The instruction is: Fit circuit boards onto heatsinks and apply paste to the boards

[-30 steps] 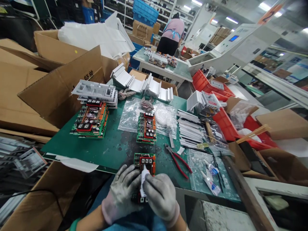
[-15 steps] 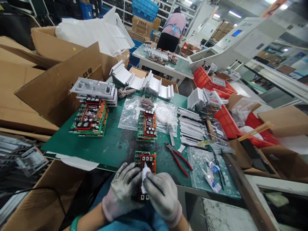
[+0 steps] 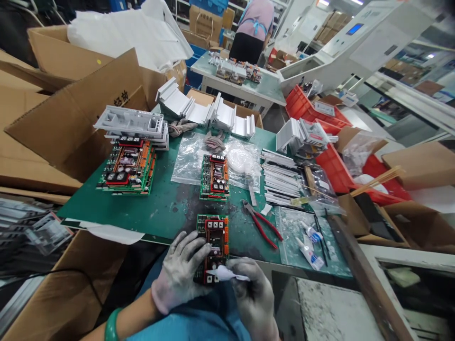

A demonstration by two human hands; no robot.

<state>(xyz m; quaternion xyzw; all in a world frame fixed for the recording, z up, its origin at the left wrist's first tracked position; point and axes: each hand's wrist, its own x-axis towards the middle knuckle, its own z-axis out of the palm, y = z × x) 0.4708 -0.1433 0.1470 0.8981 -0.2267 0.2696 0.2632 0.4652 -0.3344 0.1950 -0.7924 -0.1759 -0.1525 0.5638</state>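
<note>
A green circuit board (image 3: pixel 217 237) with red-framed black terminal blocks and orange connectors lies at the table's front edge, its near end overhanging. My gloved left hand (image 3: pixel 181 272) holds that board by its left side, fingers over the edge. In my gloved right hand (image 3: pixel 254 291) is a small white glue tube (image 3: pixel 224 273), pinched between thumb and fingers. Its nozzle points left, over the board's near terminal block; whether it touches is unclear. A second circuit board (image 3: pixel 215 177) lies just beyond. Red-handled cutters (image 3: pixel 263 225) rest right of the boards.
Stacked circuit boards (image 3: pixel 128 166) under grey plastic housings (image 3: pixel 131 122) stand at left. White strips (image 3: pixel 280 180) and more glue tubes (image 3: pixel 309 253) on a plastic bag lie right. Cardboard boxes (image 3: pixel 88 90) flank the table (image 3: pixel 167 213). A person (image 3: pixel 252 28) bends at a far table.
My right hand has moved toward me and right, turning the glue tube from upright over the board's middle to lying sideways at its near end. My left hand stays on the board.
</note>
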